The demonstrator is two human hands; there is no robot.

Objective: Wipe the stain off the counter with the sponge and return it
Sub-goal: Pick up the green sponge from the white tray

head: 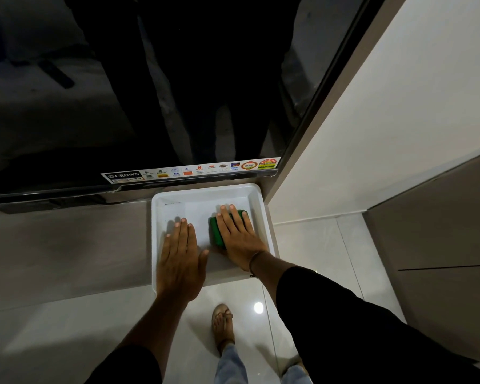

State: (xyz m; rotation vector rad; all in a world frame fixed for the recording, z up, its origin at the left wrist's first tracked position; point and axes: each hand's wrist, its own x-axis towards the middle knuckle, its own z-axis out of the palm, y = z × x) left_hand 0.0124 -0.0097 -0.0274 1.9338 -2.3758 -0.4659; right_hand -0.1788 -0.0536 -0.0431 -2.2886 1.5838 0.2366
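While the left hand [179,253] lies flat and open on the white tray [254,195], probably steadying it on the desk [67,245], the right hand [237,234] presses spread fingers over the green sponge [216,231] inside, perhaps just gripping it.

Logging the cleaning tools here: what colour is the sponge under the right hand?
Green; the sponge shows best in the head view, under the right hand.
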